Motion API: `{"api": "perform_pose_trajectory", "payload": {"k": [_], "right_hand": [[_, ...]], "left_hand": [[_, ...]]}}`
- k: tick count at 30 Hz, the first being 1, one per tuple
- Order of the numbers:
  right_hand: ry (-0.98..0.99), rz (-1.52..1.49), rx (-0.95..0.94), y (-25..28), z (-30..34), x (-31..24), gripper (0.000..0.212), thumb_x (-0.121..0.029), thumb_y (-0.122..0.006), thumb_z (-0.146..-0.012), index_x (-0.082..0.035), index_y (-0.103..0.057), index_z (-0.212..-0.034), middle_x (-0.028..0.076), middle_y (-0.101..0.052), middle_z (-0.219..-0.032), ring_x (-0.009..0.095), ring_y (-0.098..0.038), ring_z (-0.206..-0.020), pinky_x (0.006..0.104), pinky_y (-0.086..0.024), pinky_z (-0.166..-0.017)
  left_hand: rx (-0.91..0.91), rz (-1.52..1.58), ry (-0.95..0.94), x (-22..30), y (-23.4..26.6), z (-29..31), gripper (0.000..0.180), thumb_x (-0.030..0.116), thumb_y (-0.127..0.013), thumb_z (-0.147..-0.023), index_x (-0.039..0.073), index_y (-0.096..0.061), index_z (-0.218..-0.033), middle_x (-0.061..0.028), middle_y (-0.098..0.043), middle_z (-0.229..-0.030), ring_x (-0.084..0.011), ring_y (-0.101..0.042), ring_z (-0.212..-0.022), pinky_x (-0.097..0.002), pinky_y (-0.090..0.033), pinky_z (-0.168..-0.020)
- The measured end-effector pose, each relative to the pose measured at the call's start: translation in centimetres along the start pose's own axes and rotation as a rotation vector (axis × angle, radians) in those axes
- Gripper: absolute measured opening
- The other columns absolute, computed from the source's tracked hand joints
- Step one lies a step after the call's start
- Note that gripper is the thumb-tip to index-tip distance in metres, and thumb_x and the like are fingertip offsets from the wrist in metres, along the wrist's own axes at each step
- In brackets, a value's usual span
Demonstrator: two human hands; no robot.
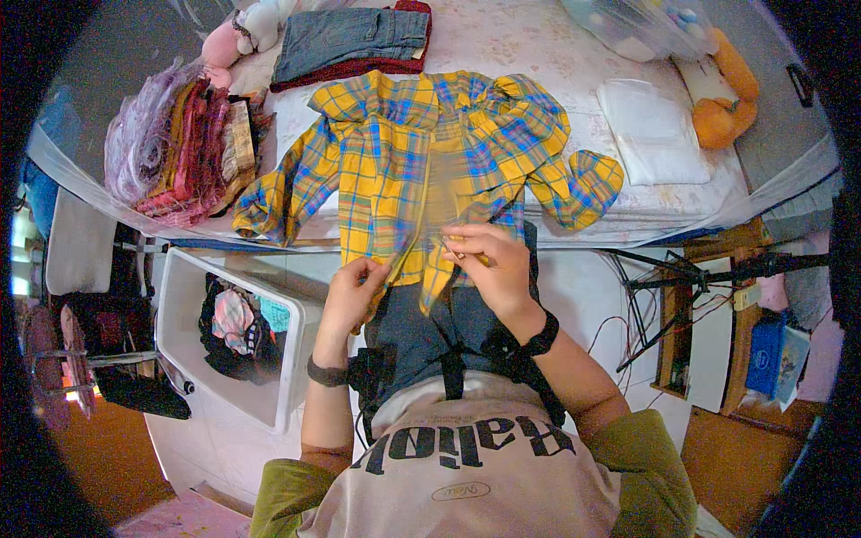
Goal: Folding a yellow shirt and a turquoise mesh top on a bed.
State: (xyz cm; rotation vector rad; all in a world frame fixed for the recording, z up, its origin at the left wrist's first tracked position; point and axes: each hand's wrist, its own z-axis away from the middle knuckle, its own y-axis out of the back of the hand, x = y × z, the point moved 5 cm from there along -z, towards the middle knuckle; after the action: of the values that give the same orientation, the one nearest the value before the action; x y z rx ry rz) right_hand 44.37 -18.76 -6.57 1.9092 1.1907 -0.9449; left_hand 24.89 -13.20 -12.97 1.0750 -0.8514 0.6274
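Observation:
A yellow and blue plaid shirt (381,175) lies on the bed with its sleeves spread to both sides. Its lower front hangs over the bed's near edge towards my lap. My left hand (357,289) is closed on the shirt's left front edge near the hem. My right hand (491,267) pinches the opposite front edge, a little higher, with thumb and fingers together. Between the hands the two front edges run close side by side; whether any button is fastened there is too blurred to tell.
Folded jeans (354,40) lie beyond the shirt. To the left stands a stack of folded clothes (184,148), and at right a folded white cloth (653,133). A white tub (300,359) with clothes inside is at my left. A black tripod stand (691,282) is at right.

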Motion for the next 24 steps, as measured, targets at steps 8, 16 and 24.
{"api": "perform_pose_trajectory", "payload": {"k": [8,16,24], "right_hand": [[-0.018,-0.019,-0.07,-0.6,0.8,-0.1,0.016,0.012,-0.054,-0.065,-0.002,-0.055,-0.074,0.013,-0.054,-0.086,0.018,-0.056,-0.074,0.0253,-0.051,-0.062],[0.049,0.185,0.02,-0.5,1.2,-1.0,0.017,0.002,-0.064,-0.059,-0.007,-0.056,-0.071,0.006,-0.05,-0.067,0.02,-0.052,-0.061,0.0283,-0.042,-0.053],[0.051,0.086,-0.017,-1.2,1.4,-1.2,0.015,0.0,-0.064,-0.062,-0.004,-0.054,-0.073,0.008,-0.053,-0.071,0.02,-0.054,-0.066,0.026,-0.044,-0.057]], "left_hand": [[-0.184,0.045,-0.037,0.1,-1.5,0.0,0.021,0.019,-0.051,-0.078,-0.001,-0.05,-0.072,-0.0032,-0.048,-0.059,-0.0081,-0.043,-0.056,-0.0231,-0.036,-0.05],[-0.224,0.57,-0.107,5.7,-1.8,0.0,0.013,0.012,-0.046,-0.082,0.004,-0.046,-0.073,0.0065,-0.042,-0.064,-0.0002,-0.037,-0.06,-0.0149,-0.03,-0.052],[-0.147,0.623,-0.152,5.8,-2.8,-0.6,0.01,0.009,-0.045,-0.082,0.004,-0.045,-0.072,0.0067,-0.038,-0.062,-0.0007,-0.033,-0.059,-0.0153,-0.028,-0.051]]}}
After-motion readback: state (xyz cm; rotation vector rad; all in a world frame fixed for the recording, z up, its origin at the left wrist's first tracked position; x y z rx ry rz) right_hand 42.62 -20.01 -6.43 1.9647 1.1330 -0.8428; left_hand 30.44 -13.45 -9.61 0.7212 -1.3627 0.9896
